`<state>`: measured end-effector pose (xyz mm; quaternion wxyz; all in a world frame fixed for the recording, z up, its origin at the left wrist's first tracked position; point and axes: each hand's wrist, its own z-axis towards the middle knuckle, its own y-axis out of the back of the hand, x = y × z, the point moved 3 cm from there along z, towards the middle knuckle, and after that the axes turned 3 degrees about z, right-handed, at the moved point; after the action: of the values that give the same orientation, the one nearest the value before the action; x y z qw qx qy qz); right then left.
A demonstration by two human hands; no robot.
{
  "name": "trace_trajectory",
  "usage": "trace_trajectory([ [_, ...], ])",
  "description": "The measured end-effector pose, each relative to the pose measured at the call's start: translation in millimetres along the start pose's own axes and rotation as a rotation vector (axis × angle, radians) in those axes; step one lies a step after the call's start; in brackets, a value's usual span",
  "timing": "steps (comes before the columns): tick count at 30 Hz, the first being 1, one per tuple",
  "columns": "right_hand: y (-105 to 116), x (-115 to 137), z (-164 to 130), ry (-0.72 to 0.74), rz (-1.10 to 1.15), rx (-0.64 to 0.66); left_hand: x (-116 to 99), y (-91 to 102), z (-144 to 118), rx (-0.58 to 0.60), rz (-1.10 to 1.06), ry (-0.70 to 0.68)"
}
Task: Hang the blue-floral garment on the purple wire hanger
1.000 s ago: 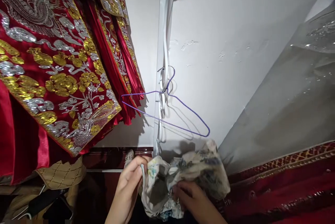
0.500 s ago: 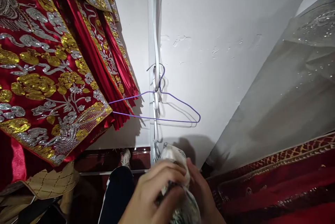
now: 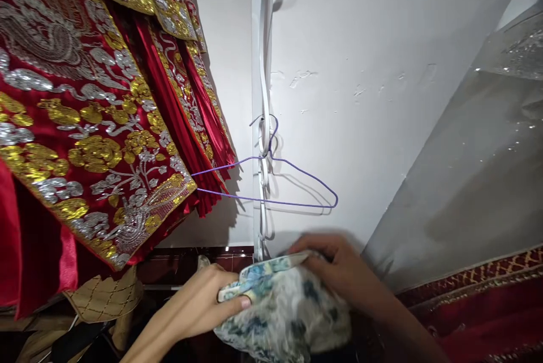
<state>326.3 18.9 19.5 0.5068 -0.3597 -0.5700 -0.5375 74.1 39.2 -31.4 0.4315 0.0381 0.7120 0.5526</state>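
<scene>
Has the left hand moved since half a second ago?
Yes: the left hand has moved left, judged against the white hanging strip.

Both forearms (image 3: 163,326) slant inward from below, left hand (image 3: 214,302) gripping with thumb (image 3: 232,307) extended, right hand (image 3: 337,264) pinching.

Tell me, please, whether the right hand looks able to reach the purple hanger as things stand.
Probably yes: nothing visible stands between the right hand and the purple hanger, though that hand is gripping the patterned cloth.
</scene>
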Motion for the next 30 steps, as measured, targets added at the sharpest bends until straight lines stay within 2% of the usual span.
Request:
trace_trajectory([
  [3, 9.2, -1.2, 23.5, 0.125, -0.131, -0.194, 8.7, 23.0, -14.6, -0.056, 0.155, 0.099],
  [7, 0.9, -27.7, 68.4, 0.220, -0.232, -0.275, 8.5, 46.7, -26.2, -0.036, 0.305, 0.160],
  [10, 1.9, -49.6, 89.5, 0.251, -0.317, -0.250, 12.4, 46.7, -28.1, 0.037, 0.429, 0.222],
  [14, 25.3, -55.4, 75.4, 0.204, -0.481, -0.258, 15.3, 30.8, -23.3, 0.100, 0.480, 0.265],
  [16, 43.0, -46.3, 57.5, 0.202, -0.549, -0.295, 11.5, 26.1, -16.5, 0.036, 0.495, 0.249],
  [18, 62.0, -33.4, 41.1, 0.206, -0.599, -0.341, 5.7, 28.6, -7.6, -0.082, 0.533, 0.220],
  [20, 79.6, -19.8, 30.0, 0.212, -0.638, -0.380, -0.4, 39.3, 1.6, -0.211, 0.570, 0.185],
  [23, 96.8, -2.6, 23.1, 0.227, -0.637, -0.399, -8.5, 68.2, 12.6, -0.389, 0.582, 0.147],
  [26, 95.6, 6.1, 22.3, 0.235, -0.519, -0.351, -22.3, 100.4, 20.6, -0.553, 0.460, 0.009],
  [30, 65.1, 3.7, 22.0, 0.194, -0.336, -0.209, -46.6, 122.1, 37.4, -0.564, -0.025, -0.262],
])
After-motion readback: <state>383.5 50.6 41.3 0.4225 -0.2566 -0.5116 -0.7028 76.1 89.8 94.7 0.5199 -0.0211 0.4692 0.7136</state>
